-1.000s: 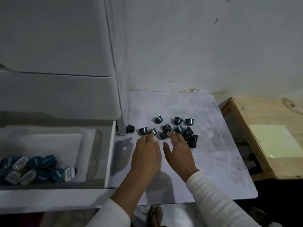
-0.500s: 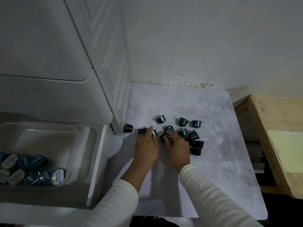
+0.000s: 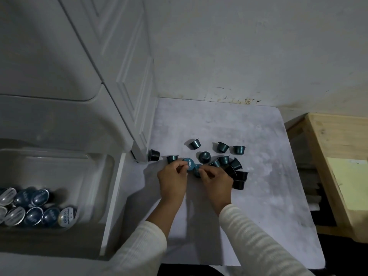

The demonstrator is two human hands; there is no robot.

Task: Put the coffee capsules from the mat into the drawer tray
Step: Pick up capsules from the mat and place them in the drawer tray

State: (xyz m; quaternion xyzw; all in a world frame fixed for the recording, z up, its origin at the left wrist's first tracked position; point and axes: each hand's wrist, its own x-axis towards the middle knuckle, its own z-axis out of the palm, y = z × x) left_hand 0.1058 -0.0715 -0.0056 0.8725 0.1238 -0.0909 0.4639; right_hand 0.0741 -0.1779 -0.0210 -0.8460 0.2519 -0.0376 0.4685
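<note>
Several dark teal coffee capsules [image 3: 223,146] lie scattered on the pale grey mat [image 3: 268,176]. My left hand [image 3: 172,181] pinches one capsule [image 3: 188,163] with its printed foil lid turned up. Right beside it, my right hand [image 3: 217,179] grips another capsule [image 3: 197,169]; its fingers hide part of the capsule. One capsule [image 3: 153,154] lies on its side by the cabinet foot. At the lower left, the clear drawer tray [image 3: 95,176] holds several capsules [image 3: 37,213] in its near end.
A white cabinet [image 3: 127,86] rises left of the mat, above the open drawer [image 3: 112,206]. A wall runs along the mat's far edge. A wooden box [image 3: 328,156] with a yellow-green sheet stands to the right.
Both hands reached into the pile, closed on a capsule each and lifted them slightly; the left one's capsule is turned lid-up. The camera has leaned forward.
</note>
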